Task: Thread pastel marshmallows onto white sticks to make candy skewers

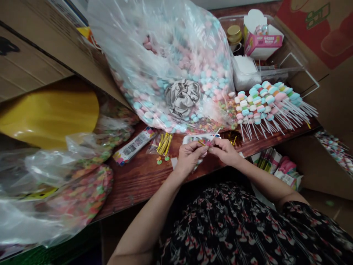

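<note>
Black floral-print clothing (234, 228) is seen below; shiny gold twist ties (164, 143) are laid on a red-brown wooden table (132, 184); a small printed cellophane packet (200, 139) is pinched above it between the fingertips of the left hand (190, 158) and right hand (224, 151); pastel lollipops on white sticks (264, 105) are heaped rightward

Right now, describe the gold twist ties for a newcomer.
Find the huge clear bag of pastel candies. Below it on the wooden table, left of the left hand, lies a clear packet of gold twist ties, two candies beside it.
</note>
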`<state>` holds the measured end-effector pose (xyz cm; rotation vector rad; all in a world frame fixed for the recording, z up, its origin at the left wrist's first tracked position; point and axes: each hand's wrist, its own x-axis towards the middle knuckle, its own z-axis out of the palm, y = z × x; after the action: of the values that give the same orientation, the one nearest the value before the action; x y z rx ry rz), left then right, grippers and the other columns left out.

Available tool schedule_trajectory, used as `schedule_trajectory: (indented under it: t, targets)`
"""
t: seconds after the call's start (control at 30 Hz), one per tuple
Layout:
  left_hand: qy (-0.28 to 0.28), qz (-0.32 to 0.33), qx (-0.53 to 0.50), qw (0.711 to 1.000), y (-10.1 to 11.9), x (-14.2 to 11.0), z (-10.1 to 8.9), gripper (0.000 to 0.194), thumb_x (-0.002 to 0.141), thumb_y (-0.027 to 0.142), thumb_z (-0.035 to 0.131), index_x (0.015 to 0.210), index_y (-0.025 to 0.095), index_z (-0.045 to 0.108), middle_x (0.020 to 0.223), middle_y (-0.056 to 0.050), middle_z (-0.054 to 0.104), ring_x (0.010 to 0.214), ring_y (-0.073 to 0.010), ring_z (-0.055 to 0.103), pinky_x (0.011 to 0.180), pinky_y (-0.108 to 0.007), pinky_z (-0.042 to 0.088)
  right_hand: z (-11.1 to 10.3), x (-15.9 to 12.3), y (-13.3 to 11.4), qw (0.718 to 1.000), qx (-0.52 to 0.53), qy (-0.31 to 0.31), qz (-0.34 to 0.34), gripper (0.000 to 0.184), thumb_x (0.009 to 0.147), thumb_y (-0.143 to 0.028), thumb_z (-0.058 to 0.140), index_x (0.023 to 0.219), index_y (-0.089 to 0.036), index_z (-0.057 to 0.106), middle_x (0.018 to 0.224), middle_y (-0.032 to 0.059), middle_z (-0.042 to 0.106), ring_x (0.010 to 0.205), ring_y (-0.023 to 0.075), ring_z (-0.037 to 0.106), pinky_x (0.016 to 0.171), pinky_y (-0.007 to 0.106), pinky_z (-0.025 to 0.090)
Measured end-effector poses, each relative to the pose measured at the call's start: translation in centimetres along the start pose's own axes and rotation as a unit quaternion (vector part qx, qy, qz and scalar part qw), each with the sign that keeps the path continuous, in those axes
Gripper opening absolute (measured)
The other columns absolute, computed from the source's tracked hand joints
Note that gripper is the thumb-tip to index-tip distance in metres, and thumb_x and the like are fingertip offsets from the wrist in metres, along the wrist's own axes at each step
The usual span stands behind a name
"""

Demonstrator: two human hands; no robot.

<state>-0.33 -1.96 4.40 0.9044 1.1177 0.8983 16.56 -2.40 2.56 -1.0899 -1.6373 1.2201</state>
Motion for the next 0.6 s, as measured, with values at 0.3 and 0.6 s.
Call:
schedule_trajectory:
  t: [0.3,0.6]
  targets:
    - [-0.275,-0.255,-0.025,0.927,1.9,-2.0,-0.7,0.01,0.057,0.02,0.079,0.056,0.014,0.071,0.052,-0.005,0.066,0.04,-0.0096,0.052,0.04,-0.02,0.043,-3.3,-0.9,-2.7,0.847,-0.255,-0.222,-0.41,0.024,0.094,-0.019,0.038,0.081,-0.017,0.058,0.076,0.0048,0.058,0.071,0.0153,0.049,0.068,0.031,0.041]
    - [-0.421,-0.293,0.079,0.855,2.7,-2.2,-0.9,0.01,0.055,0.017,0.082,0.061,0.015,0.075,0.058,-0.008,0.071,0.043,-0.0153,0.06,0.041,-0.025,0.049,-2.4,-1.6,-5.6,0.73,-0.315,-0.255,-0.55,0.019,0.095,-0.021,0.047,0.084,-0.018,0.063,0.075,0.0026,0.054,0.071,0.0147,0.047,0.067,0.033,0.037]
